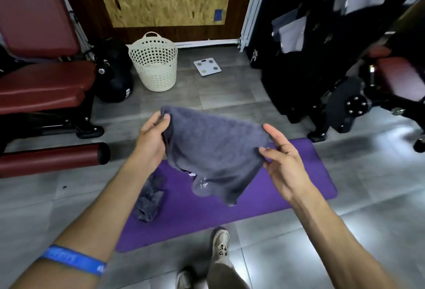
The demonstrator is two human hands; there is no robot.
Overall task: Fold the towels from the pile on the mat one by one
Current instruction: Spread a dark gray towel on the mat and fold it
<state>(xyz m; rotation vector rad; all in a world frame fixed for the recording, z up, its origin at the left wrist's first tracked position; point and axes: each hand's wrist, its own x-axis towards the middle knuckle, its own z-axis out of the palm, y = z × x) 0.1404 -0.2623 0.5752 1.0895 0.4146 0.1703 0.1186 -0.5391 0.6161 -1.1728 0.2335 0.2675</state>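
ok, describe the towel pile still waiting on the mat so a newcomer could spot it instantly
Find the purple mat on the grey tiled floor. Near its left edge, below the left hand, lies the crumpled grey towel pile. Unlike the grey towel held up in both hands, it rests bunched on the mat, untouched.

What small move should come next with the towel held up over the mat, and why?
Probably bring the two held corners together to fold it in half: the left hand and right hand hold the grey towel spread in the air, still unfolded, above the purple mat.
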